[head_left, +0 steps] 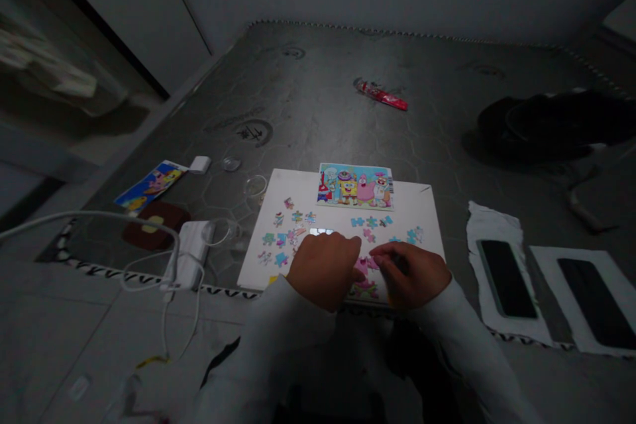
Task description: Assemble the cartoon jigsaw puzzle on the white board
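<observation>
A white board (422,205) lies on the grey mat with several loose jigsaw pieces (291,232) scattered on it. A colourful cartoon reference picture (355,185) rests at the board's far edge. My left hand (322,268) is curled, knuckles up, pressing on the partly joined pink puzzle section (365,278) at the board's near edge. My right hand (412,271) sits beside it, fingers pinched together on a piece of that same section. Both fingertips meet over the pink pieces, hiding most of them.
Two dark phones (504,278) (593,301) lie on white paper at the right. A white charger with cables (191,248) and a second cartoon card (149,185) are at the left. A red wrapper (382,96) lies far back; a dark bundle (546,122) sits at the back right.
</observation>
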The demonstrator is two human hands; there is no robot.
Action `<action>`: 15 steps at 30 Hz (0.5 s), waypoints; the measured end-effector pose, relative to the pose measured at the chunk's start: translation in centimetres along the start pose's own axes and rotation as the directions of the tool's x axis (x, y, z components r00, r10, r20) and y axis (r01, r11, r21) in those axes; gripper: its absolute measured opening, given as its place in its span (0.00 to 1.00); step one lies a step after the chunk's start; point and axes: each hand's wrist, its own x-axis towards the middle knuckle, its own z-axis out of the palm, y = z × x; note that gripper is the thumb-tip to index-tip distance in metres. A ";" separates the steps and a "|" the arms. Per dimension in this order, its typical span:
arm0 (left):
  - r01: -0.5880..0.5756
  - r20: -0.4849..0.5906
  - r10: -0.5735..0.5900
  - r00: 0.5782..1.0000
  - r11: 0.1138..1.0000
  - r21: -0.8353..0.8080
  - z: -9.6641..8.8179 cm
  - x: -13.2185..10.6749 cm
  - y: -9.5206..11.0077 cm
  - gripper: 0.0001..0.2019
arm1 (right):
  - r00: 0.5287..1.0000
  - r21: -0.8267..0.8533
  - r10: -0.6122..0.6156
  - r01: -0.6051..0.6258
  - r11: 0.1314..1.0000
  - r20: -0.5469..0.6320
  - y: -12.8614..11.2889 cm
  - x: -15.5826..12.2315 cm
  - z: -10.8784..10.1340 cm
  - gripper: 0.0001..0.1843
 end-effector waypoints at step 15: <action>0.002 -0.013 -0.002 1.000 1.000 0.000 0.2 0.0 0.1 0.13 | 0.994 -0.145 -0.109 0.104 0.984 -0.030 1.5 0.1 -0.3 0.16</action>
